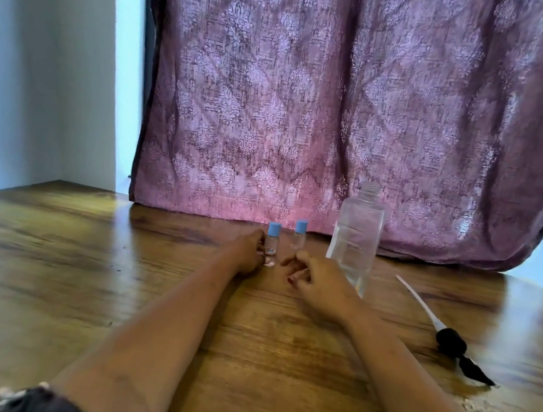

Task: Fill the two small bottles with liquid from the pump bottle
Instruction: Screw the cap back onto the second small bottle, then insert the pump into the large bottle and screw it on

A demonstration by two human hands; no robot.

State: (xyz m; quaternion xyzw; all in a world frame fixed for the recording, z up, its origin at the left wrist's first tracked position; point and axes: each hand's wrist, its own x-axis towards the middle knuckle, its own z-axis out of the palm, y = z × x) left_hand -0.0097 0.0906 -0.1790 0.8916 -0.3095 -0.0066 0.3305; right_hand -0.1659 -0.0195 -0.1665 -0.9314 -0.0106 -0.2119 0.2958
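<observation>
2 small clear bottles with blue caps stand upright at the far middle of the wooden table (116,272), just before the purple patterned curtain (344,111). The left hand (247,251) curls its fingers round the left small bottle (272,240), which bears a small label low on its side. The right small bottle (299,237) stands just beside it, free of any grip. The right hand (315,280) rests near it on the table, fingers loosely bent and holding nothing. Just right of that hand stands the big clear pump bottle (357,238), upright, its threaded neck uncapped. Its black pump head (451,340) with a white tube lies flat on the table well to the right. A dark sleeve (40,403) shows at the near left edge.
</observation>
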